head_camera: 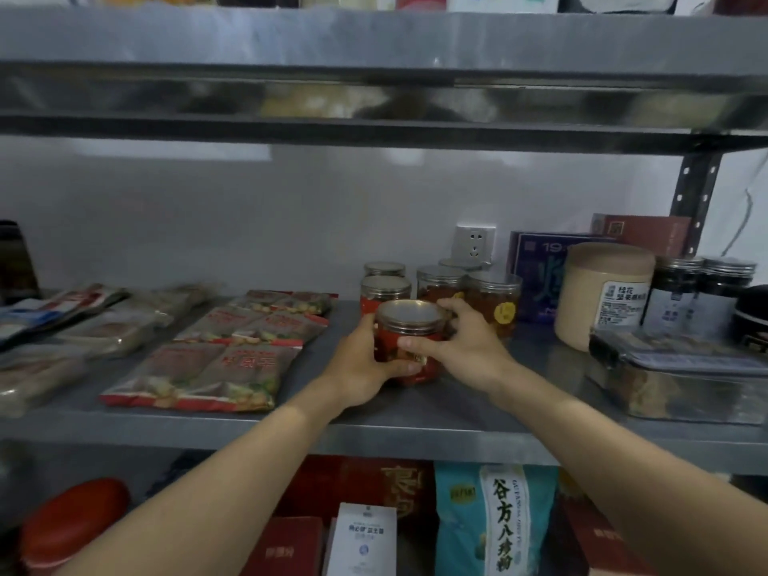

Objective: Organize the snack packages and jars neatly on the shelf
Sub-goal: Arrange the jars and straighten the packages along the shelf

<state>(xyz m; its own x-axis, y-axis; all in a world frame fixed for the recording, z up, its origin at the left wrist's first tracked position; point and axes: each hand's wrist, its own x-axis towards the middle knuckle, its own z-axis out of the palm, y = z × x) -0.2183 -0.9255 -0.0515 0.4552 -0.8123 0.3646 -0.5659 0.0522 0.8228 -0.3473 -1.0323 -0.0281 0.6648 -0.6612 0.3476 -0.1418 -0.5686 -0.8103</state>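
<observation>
Both hands are on one red jar (409,322), which is below and a little left of the wall socket (473,243), toward the front of the shelf (415,434). Fingers hide its base, so I cannot tell whether it rests on the board or is held just off it. The left hand (365,359) wraps the jar's left side, with its thumb low across the front. The right hand (461,342) takes the right side, thumb on the label and fingers curled round behind the lid. Each grip is closed on this jar.

Directly under the socket, a cluster of metal-lidded jars (440,280) stands upright and close together, and the red jar is in front of them. My reading is that it is being added as the front member of that group.

Left of the socket, red-edged snack packets (208,376) lie flat in a fairly square file running from front to back. That part looks settled. Farther left of the socket, paler packets (104,326) overlap at angles and seem to need straightening.

Right of the socket stand a tan canister (602,293) and two dark-lidded jars (702,284), with a purple box (540,276) behind them and a clear box (673,376) at the front.

I would put the task past halfway. The jars are gathered and one packet row is laid out. What remains is to seat this jar in line and tidy the far-left packets.
</observation>
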